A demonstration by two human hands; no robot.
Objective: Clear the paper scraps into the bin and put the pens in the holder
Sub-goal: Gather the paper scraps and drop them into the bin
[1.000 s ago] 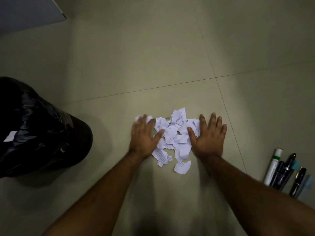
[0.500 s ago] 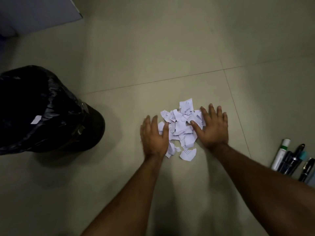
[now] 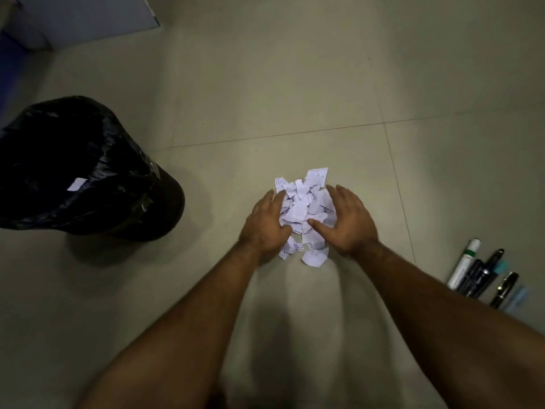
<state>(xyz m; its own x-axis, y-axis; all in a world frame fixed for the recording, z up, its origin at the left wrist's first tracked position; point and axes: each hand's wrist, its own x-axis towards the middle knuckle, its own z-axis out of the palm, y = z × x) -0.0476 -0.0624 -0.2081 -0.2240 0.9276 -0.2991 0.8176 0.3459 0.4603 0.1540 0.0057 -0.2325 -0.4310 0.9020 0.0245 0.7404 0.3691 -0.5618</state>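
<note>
A heap of torn white paper scraps (image 3: 303, 206) with printed lines lies on the tiled floor. My left hand (image 3: 265, 228) presses against the heap's left side and my right hand (image 3: 346, 222) against its right side, fingers curved around the pile. A couple of scraps (image 3: 315, 256) lie loose just below the hands. A bin lined with a black bag (image 3: 88, 172) stands on the left, one white scrap (image 3: 76, 183) inside it. Several pens and a white marker (image 3: 483, 276) lie side by side at the right edge. No holder is visible.
A grey panel or cabinet base (image 3: 82, 19) sits at the top left corner. Pale floor tiles (image 3: 295, 84) with thin grout lines stretch beyond the paper heap. My forearms fill the lower part of the view.
My hands have moved inward from flat on the floor, squeezing the spread scraps into a tighter, taller heap between them. The view has shifted, so the bin appears further right.
</note>
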